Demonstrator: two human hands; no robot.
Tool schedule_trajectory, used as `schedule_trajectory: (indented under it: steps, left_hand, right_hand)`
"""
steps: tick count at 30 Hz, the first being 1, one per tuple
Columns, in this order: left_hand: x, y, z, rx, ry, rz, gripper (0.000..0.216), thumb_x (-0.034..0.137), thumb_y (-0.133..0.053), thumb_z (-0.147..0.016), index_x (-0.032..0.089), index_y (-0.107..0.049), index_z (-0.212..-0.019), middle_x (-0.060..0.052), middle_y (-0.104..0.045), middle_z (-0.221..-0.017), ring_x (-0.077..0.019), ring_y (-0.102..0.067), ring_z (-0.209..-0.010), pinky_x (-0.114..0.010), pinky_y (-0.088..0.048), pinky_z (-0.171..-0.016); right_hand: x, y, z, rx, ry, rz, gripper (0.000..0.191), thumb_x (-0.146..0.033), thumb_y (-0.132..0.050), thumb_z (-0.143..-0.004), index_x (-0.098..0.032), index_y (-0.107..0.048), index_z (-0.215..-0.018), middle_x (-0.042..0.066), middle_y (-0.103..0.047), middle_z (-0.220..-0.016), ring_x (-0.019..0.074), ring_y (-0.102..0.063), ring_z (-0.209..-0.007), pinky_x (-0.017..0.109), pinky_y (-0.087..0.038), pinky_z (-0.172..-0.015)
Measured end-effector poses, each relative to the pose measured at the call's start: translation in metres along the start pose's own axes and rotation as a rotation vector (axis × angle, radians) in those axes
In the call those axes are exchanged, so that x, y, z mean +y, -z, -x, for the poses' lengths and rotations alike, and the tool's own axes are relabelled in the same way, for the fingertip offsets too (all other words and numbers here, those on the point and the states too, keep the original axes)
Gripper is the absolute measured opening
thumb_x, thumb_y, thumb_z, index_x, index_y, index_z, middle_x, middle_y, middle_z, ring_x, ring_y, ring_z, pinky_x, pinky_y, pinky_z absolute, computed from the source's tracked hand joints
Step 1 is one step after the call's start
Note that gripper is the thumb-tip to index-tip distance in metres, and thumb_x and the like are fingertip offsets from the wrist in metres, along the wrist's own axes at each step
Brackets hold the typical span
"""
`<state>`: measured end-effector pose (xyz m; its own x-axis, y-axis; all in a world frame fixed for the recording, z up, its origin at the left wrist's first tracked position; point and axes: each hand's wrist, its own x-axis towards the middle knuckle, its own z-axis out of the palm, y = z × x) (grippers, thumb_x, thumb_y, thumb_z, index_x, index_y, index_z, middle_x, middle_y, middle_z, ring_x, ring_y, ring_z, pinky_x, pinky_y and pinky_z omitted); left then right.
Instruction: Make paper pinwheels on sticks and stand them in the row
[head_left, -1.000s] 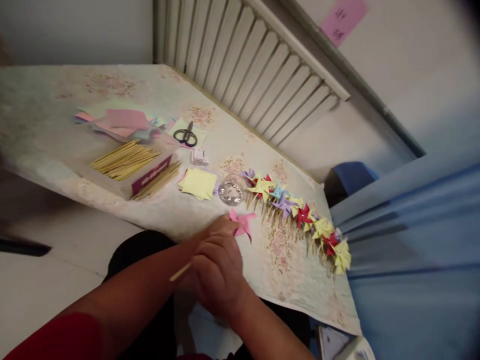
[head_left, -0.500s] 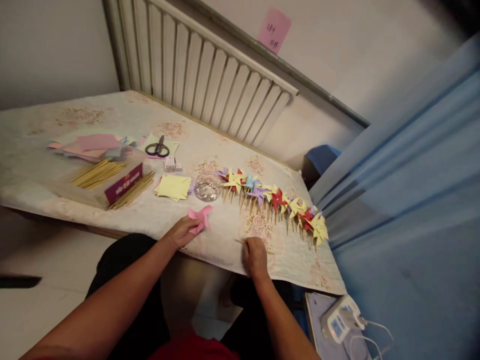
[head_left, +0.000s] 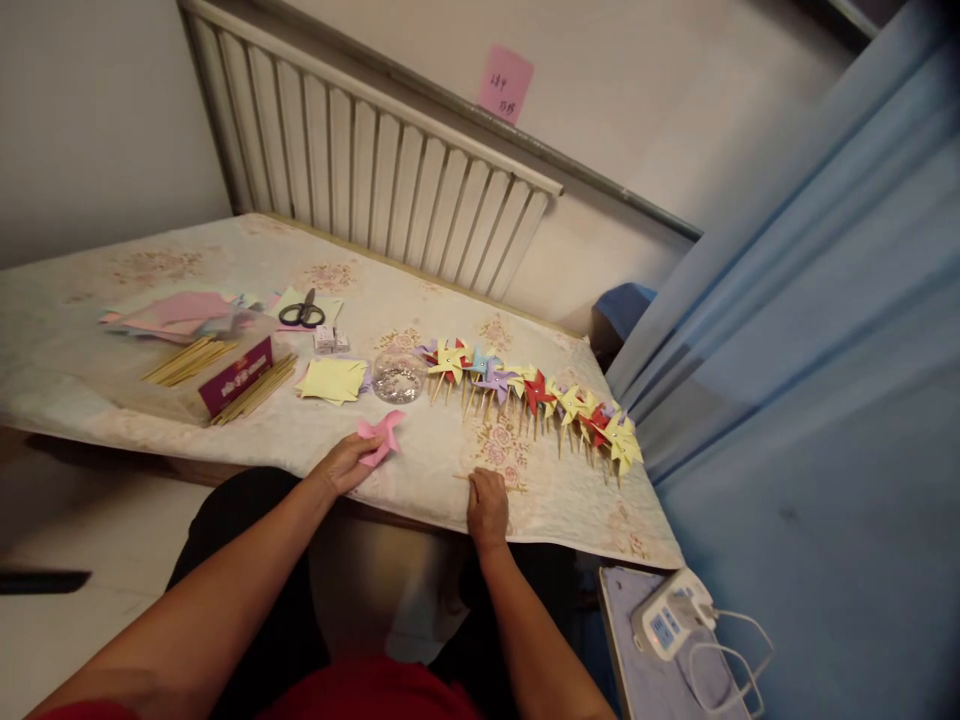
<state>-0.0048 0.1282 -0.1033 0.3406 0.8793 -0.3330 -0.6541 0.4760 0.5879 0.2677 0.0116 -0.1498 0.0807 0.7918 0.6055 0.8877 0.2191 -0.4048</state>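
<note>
My left hand [head_left: 343, 463] holds a pink paper pinwheel [head_left: 379, 436] flat against the table's front edge. My right hand [head_left: 487, 508] rests on the cloth a little to the right, fingers closed over a thin wooden stick [head_left: 461, 478] that pokes out to its left. Behind both hands a row of finished pinwheels [head_left: 532, 392] in yellow, red, purple and blue runs toward the right corner. A clear dish of small pins [head_left: 397, 377] stands between the row and a stack of yellow paper squares [head_left: 331, 380].
Bundles of wooden sticks [head_left: 225, 375] with a maroon box lie at left, next to pink paper sheets [head_left: 176, 312] and black scissors [head_left: 302, 314]. A radiator [head_left: 375, 190] runs behind the table [head_left: 112, 300]. A blue curtain [head_left: 810, 380] hangs at right; a white charger [head_left: 669, 615] lies below.
My hands have come apart: the left carried the pink pinwheel to the left, the right took the stick down to the table on the right. The view pulled back and up.
</note>
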Motion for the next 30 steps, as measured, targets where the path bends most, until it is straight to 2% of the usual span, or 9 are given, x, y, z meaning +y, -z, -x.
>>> schedule_trajectory:
  steps: [9,18,30]
  left_hand:
    - [0.0,0.003,0.001,0.006,0.018,-0.006,0.018,-0.007,-0.067,-0.074,0.007,-0.072,-0.084,-0.01,-0.075,-0.08,-0.015,-0.069,-0.071,-0.022,-0.058,-0.075]
    - [0.0,0.003,-0.002,0.009,0.011,0.016,0.022,-0.012,-0.061,-0.075,0.003,-0.071,-0.087,-0.014,-0.075,-0.083,-0.0159,-0.071,-0.072,-0.023,-0.06,-0.075]
    - [0.002,0.004,-0.002,0.027,0.026,0.001,0.022,-0.011,-0.06,-0.076,0.004,-0.07,-0.088,-0.014,-0.074,-0.082,-0.0167,-0.071,-0.07,-0.024,-0.062,-0.072]
  right_hand:
    - [0.002,-0.003,0.001,-0.007,-0.002,0.032,0.026,-0.013,-0.047,-0.097,-0.017,-0.072,-0.101,0.014,-0.069,-0.11,0.0237,-0.057,-0.107,0.042,-0.048,-0.097]
    - [0.011,-0.013,0.005,0.095,0.109,0.046,0.023,-0.012,-0.049,-0.098,-0.015,-0.072,-0.099,0.014,-0.071,-0.105,0.0219,-0.058,-0.101,0.039,-0.05,-0.094]
    - [0.008,-0.014,0.006,0.086,0.08,0.059,0.025,-0.008,-0.048,-0.095,-0.017,-0.071,-0.1,0.012,-0.07,-0.106,0.0218,-0.057,-0.103,0.04,-0.049,-0.095]
